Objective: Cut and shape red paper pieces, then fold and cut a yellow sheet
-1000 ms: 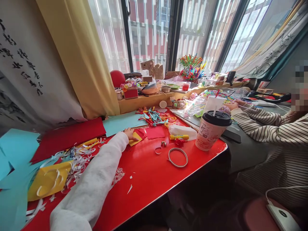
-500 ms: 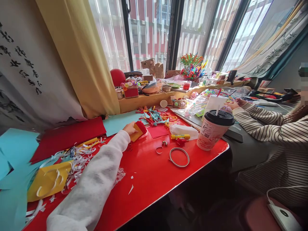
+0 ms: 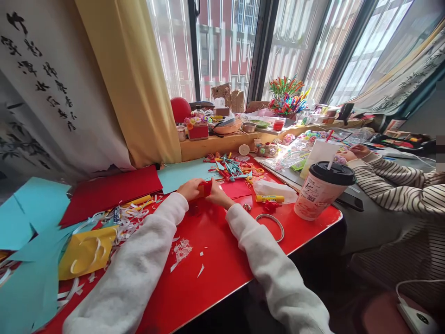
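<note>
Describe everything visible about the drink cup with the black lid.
The drink cup has pale pinkish, paper-like walls narrowing toward the base, with dark printed characters, a square code and reddish patterning. A black, plastic-looking lid caps it, and a whitish straw pokes out. It stands on its base near the right-hand corner of the red table. Its contents are hidden.

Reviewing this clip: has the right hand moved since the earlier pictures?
Yes: out of view earlier, the right hand has come in over the red table, left of the yellow glue stick, to the red piece in the left hand.
</note>
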`<state>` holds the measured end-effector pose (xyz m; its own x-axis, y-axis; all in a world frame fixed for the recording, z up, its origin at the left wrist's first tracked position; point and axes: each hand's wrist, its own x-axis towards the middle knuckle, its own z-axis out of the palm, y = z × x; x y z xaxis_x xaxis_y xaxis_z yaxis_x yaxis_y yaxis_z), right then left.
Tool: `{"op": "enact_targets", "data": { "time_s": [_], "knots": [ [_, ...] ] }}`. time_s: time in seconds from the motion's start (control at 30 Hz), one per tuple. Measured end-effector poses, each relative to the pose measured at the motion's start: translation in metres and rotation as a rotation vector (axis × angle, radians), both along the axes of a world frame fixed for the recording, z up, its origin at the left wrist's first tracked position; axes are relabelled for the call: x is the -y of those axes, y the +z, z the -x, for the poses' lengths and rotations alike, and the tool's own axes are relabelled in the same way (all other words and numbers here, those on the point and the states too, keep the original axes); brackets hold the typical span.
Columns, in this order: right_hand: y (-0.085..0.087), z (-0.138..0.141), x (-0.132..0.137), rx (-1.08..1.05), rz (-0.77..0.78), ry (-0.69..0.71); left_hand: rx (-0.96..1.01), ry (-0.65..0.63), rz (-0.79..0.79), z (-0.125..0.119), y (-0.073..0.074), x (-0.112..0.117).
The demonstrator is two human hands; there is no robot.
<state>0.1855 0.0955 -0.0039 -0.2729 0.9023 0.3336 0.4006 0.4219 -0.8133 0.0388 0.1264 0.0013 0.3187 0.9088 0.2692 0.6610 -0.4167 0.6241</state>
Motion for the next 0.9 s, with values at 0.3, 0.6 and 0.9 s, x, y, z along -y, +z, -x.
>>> {"op": "enact_targets", "data": {
  "time_s": [0.3, 0.6, 0.9],
  "knots": [
    [-0.038, 0.024, -0.033, -0.037, 0.025, -0.024, 0.499, 0.143, -0.119, 0.006, -0.004, 0.002],
    [-0.039, 0.032, -0.028, -0.001, 0.035, -0.075, 0.868, 0.249, 0.004, -0.002, -0.016, -0.005],
    [-0.042, 0.031, -0.029, 0.043, 0.026, -0.123, 0.754, 0.075, 0.124, -0.002, -0.031, -0.008]
  ]
}}
